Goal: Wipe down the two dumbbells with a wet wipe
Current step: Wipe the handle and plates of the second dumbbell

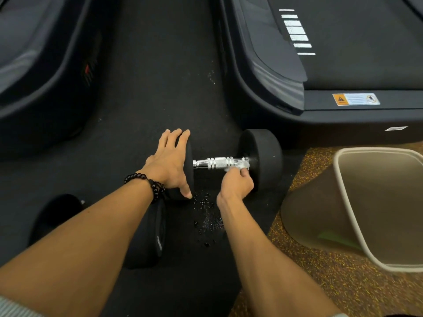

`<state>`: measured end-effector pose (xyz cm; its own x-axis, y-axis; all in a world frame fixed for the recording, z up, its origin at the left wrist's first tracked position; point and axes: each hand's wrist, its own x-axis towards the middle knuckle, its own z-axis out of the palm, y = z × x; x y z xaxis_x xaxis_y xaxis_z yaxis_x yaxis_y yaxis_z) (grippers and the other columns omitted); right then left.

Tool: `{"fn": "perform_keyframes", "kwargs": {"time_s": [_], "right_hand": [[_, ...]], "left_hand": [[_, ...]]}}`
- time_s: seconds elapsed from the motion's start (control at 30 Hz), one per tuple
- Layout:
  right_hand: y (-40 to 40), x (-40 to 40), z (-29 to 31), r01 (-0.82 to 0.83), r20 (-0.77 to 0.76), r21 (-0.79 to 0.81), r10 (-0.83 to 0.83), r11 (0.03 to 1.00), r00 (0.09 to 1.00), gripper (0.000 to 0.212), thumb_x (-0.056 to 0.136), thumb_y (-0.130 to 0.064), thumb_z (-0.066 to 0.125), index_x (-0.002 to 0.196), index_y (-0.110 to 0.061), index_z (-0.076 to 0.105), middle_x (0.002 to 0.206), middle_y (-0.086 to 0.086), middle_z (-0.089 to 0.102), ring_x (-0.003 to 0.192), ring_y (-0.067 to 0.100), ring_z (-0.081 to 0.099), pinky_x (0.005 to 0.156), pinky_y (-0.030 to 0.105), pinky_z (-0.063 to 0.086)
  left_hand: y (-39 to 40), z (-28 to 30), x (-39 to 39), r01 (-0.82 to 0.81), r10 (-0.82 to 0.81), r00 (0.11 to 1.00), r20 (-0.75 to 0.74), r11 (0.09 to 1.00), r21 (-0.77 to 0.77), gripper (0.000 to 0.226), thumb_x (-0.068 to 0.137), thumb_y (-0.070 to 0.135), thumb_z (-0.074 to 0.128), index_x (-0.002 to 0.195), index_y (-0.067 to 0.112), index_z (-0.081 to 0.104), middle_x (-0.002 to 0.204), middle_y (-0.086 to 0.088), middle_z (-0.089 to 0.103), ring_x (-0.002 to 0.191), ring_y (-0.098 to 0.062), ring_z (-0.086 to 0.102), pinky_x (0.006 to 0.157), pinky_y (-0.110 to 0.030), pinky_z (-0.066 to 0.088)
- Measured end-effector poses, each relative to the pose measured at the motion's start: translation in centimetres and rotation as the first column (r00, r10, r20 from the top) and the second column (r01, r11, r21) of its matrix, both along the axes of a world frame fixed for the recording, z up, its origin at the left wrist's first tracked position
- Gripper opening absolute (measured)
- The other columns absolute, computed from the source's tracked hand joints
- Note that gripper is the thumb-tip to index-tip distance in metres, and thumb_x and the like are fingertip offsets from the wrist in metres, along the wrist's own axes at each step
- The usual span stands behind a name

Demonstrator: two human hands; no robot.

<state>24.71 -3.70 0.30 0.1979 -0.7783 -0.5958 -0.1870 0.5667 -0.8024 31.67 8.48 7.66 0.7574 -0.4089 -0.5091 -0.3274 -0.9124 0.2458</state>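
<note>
dark gym flooring (160, 88) between treadmills. far dumbbell (261, 156) lying crosswise; left hand (170, 164) flat, fingers straight, steadying left head; right hand (237, 184) pinching wet wipe (238, 166) on handle's right end. best to rub along knurling, rotating. second dumbbell (148, 236) near left, waiting.

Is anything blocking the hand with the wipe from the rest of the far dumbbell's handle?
Nothing visible does. The right hand presses the wet wipe on the handle at its right end; the chrome leftward is bare up to the left weight head, where the left hand rests with straight fingers.
</note>
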Motion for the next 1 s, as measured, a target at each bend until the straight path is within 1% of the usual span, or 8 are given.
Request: {"fn": "perform_keyframes", "kwargs": {"time_s": [0.1,0.2,0.33,0.47,0.73,0.83,0.9,1.0], "right_hand": [[1.3,0.8,0.5,0.080,0.039,0.286,-0.095,0.955,0.995,0.019,0.088,0.002,0.046,0.088,-0.001,0.065,0.083,0.008,0.064,0.075,0.017,0.062,0.075,0.023,0.054],[2.6,1.3,-0.2,-0.066,0.139,0.445,0.004,0.893,0.990,0.028,0.083,0.009,0.041,0.096,0.002,0.065,0.097,0.019,0.065,0.083,0.023,0.064,0.082,0.034,0.058],[2.4,0.9,-0.3,-0.247,0.209,0.500,0.162,0.830,0.964,0.024,0.082,0.011,0.045,0.087,-0.004,0.062,0.089,0.015,0.065,0.080,0.021,0.061,0.064,0.026,0.045],[1.3,0.3,-0.9,-0.166,0.270,0.560,0.011,0.812,0.963,0.023,0.087,0.015,0.046,0.100,0.002,0.060,0.093,0.016,0.062,0.080,0.021,0.059,0.065,0.022,0.047],[0.4,-0.8,0.7,-0.370,0.215,0.504,0.302,0.781,0.929,0.026,0.079,0.012,0.052,0.101,0.003,0.062,0.092,0.017,0.065,0.074,0.018,0.058,0.053,0.021,0.044],[-0.6,-1.5,2.1,-0.431,0.081,0.008,0.429,0.902,0.900,0.019,0.078,0.007,0.051,0.073,-0.007,0.062,0.067,0.002,0.056,0.059,0.010,0.047,0.052,0.014,0.035],[-1.2,-0.9,3.1,-0.595,-0.364,-0.598,0.480,0.537,0.798,0.020,0.085,-0.001,0.051,0.073,-0.015,0.058,0.072,-0.002,0.054,0.063,0.008,0.047,0.055,0.009,0.033],[-2.1,1.3,3.0,-0.862,-0.791,-0.502,0.442,-0.072,0.424,0.016,0.084,-0.007,0.056,0.095,-0.010,0.067,0.098,0.007,0.061,0.090,0.026,0.057,0.071,0.031,0.043]], "left_hand": [[-0.1,0.2,0.1,-0.001,0.001,1.000,-0.007,1.000,0.011,0.160,0.043,0.038,0.098,0.155,0.027,-0.015,0.161,0.012,-0.016,0.148,-0.019,-0.021,0.110,-0.061,0.029],[-0.1,0.2,0.1,-0.003,0.003,1.000,-0.009,1.000,0.010,0.160,0.043,0.038,0.099,0.155,0.027,-0.015,0.161,0.012,-0.016,0.148,-0.019,-0.021,0.110,-0.062,0.029],[0.0,0.0,-0.1,-0.001,0.001,1.000,-0.001,1.000,-0.007,0.160,0.042,0.037,0.099,0.155,0.027,-0.013,0.161,0.013,-0.016,0.148,-0.018,-0.021,0.109,-0.062,0.029],[0.1,-0.1,-0.1,0.000,0.000,1.000,0.001,1.000,-0.012,0.160,0.042,0.037,0.099,0.155,0.027,-0.014,0.160,0.013,-0.015,0.148,-0.019,-0.021,0.109,-0.061,0.030],[0.2,-0.2,0.2,0.001,-0.001,1.000,-0.010,1.000,-0.018,0.160,0.042,0.037,0.099,0.155,0.027,-0.014,0.161,0.013,-0.015,0.149,-0.018,-0.020,0.109,-0.062,0.029],[0.2,-0.1,0.3,0.000,0.000,1.000,-0.011,1.000,-0.022,0.159,0.043,0.036,0.099,0.155,0.027,-0.013,0.161,0.013,-0.015,0.149,-0.018,-0.020,0.109,-0.061,0.031],[0.2,-0.1,0.2,-0.005,0.005,1.000,-0.014,1.000,-0.024,0.159,0.043,0.036,0.099,0.155,0.027,-0.014,0.161,0.013,-0.015,0.149,-0.019,-0.020,0.109,-0.061,0.031],[0.2,-0.1,0.0,0.002,-0.002,1.000,-0.001,1.000,-0.031,0.159,0.043,0.036,0.099,0.155,0.026,-0.014,0.161,0.013,-0.015,0.149,-0.019,-0.021,0.108,-0.062,0.031]]}}
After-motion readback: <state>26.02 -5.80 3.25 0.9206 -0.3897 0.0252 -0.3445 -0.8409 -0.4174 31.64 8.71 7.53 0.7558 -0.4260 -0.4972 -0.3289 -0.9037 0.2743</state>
